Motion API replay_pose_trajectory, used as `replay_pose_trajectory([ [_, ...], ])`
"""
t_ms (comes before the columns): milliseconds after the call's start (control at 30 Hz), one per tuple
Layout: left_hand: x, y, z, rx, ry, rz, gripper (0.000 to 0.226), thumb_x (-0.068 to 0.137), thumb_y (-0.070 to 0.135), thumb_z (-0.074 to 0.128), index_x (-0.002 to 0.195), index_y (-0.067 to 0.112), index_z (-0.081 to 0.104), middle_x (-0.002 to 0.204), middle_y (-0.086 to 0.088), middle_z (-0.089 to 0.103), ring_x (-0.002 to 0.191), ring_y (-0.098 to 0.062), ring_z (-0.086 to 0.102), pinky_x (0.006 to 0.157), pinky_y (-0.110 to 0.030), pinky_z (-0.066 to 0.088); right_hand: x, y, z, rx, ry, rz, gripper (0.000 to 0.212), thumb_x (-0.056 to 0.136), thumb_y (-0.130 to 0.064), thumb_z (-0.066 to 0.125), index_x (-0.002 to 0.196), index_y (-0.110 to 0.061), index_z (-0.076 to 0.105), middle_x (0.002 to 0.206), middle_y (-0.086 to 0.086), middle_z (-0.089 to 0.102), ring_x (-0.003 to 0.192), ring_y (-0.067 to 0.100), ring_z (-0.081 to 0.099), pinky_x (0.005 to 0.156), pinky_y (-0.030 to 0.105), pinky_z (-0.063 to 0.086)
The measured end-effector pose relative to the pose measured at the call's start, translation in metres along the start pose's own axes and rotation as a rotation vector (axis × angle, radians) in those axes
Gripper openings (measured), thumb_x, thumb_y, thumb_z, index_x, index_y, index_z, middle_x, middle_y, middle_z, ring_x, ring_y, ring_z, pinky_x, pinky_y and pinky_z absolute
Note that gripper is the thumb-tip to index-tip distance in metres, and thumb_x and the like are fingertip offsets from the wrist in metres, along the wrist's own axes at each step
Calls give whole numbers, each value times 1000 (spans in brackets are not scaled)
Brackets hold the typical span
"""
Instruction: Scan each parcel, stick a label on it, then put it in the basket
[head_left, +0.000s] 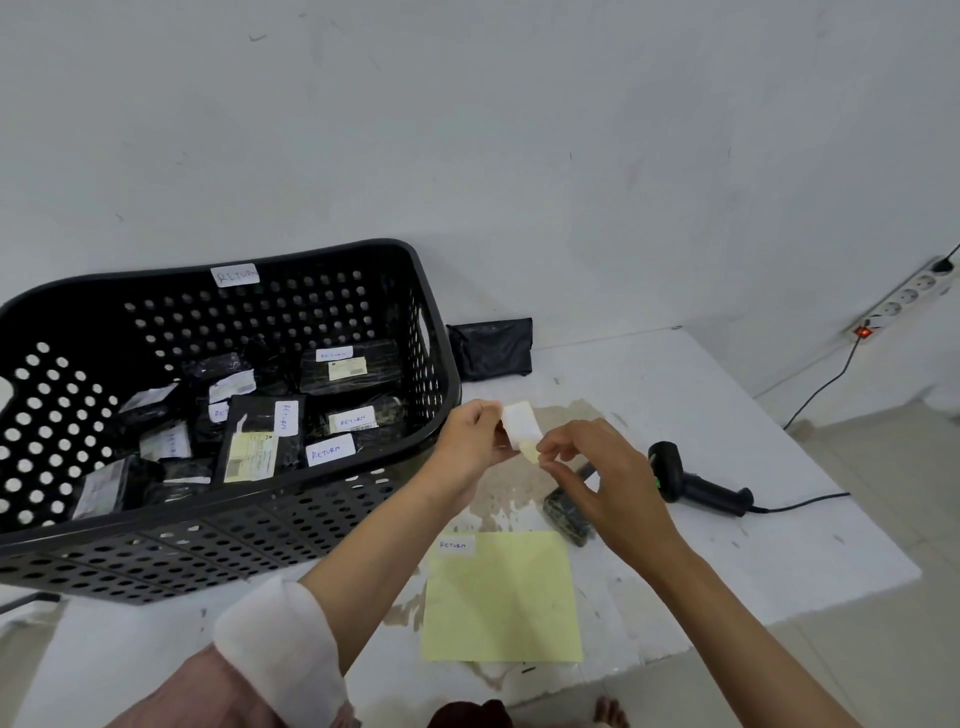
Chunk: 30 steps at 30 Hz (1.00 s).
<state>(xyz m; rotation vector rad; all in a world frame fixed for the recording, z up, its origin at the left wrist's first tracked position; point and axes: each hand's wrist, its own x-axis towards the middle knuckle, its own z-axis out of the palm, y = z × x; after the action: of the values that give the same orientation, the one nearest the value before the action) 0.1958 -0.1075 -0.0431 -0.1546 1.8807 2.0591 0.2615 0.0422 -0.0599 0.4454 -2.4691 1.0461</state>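
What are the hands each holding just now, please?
Left hand: pinching the small white paper label.
Right hand: pinching the label's pale yellow backing strip.

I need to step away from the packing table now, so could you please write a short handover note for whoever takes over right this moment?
Left hand: pinches a white label on its yellowish backing, above the table.
Right hand: pinches the backing's lower corner, apparently peeling it.
Small dark parcel: lies on the table under the right hand, no RETURN label visible on it.
Scanner: lies on the table to its right.
Black basket: holds many parcels with RETURN labels.
Yellow sheet: one RETURN label left on it.
Black pouch: leans against the wall.
Left: stick the label on the parcel, then place it in the basket. Whether it was scanned cannot be told.
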Motion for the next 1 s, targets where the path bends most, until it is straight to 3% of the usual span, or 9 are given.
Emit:
replay_pose_trajectory([
  [167,5,2,4,158,139,153,24,103,21,32,88,13,49,109,-14,55,104,-30,58,86,-37,55,-16,22,20,61,-51,113,16,89,-2,61,92,-18,62,89,-11,55,84,4,57,68,15,47],
  [300,7,3,2,256,176,304,25,104,23,32,85,13,44,88,-4,49,85,-23,52,87,-52,50,-33,41,58,76,-120,296,17,88,3,59,89,-14,66,94,-8,50,83,-2,55,70,6,41],
  [400,10,5,2,258,156,307,24,103,24,32,86,13,46,88,-3,48,85,-21,52,84,-48,52,-36,48,83,162,-190,410,27,90,7,55,99,-11,72,107,-3,48,90,0,55,78,13,48],
  [467,13,6,1,234,144,287,26,103,24,33,82,18,46,88,-2,50,86,-21,54,81,-42,53,-32,52,90,174,-235,441,31,91,7,53,107,-12,72,113,-4,50,99,2,54,86,4,42],
  [567,16,7,0,221,138,269,28,102,26,34,78,22,47,88,-1,51,87,-22,55,86,-47,52,-17,52,90,199,-180,495,18,87,5,61,86,-11,70,107,-1,60,97,11,61,89,11,45],
  [667,18,6,2,221,139,269,28,102,23,35,77,21,47,85,-2,50,84,-24,53,88,-52,50,0,49,81,240,-27,579,24,80,-2,73,73,-16,54,90,0,61,78,11,60,69,12,46],
  [767,20,3,4,272,143,328,24,101,21,37,82,11,47,79,-3,47,76,-20,47,80,-51,49,15,44,66,244,111,628,23,88,-26,68,77,-15,51,69,-4,59,60,7,53,59,18,41],
  [900,20,-8,4,494,118,487,23,100,29,40,84,15,48,65,11,45,56,-3,38,57,-21,36,33,27,41,762,111,826,39,96,-51,45,102,-15,57,70,1,67,58,12,60,67,31,54],
  [1000,23,-15,8,700,94,639,20,98,35,44,85,21,51,78,11,55,73,-2,52,64,-21,43,45,15,26,1150,17,882,42,94,-51,49,107,-12,57,92,9,74,79,21,72,73,35,59],
])
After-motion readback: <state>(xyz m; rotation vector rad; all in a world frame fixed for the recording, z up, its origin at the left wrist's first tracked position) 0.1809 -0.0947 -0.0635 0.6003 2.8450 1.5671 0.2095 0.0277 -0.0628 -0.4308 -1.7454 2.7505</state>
